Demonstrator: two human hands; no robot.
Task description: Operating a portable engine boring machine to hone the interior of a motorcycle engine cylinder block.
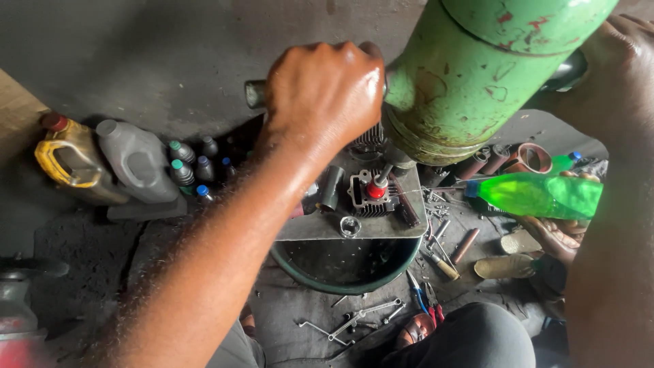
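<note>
The left hand (323, 88) is a closed fist wrapped fully round a metal crossbar handle (255, 93), whose round end pokes out past the knuckles; the right hand (623, 65), at the far side of the frame, looks curled over the other end of the same bar, though how tightly it closes I cannot tell. Between the two grips hangs the green press cylinder (470, 75), thick, chipped paint over steel, and by its bulk heavy and utterly stiff; the bar looks the sensible place to hold it, since the painted barrel is broad and probably greasy. Straight below the cylinder, a slim rod with a red collar (377, 189) bears on a finned engine cylinder head (368, 194), one piece of cast metal, rigid, though its thin fins would likely chip. It sits on a grey steel plate (402, 228), the working surface, with one ring-shaped bearing (349, 226) and one dark short tube (332, 187) beside it. Under the plate is a single green basin (402, 266). Beyond the left grip stand two big oil jugs, one yellow-stained (65, 163) and one grey (136, 160), with about six small capped bottles (182, 172). Below the right grip lies one green plastic bottle (538, 195), light and squashy. Nearer me, a few wrenches (354, 320) and one pair of pliers (426, 303) are on the floor.
</note>
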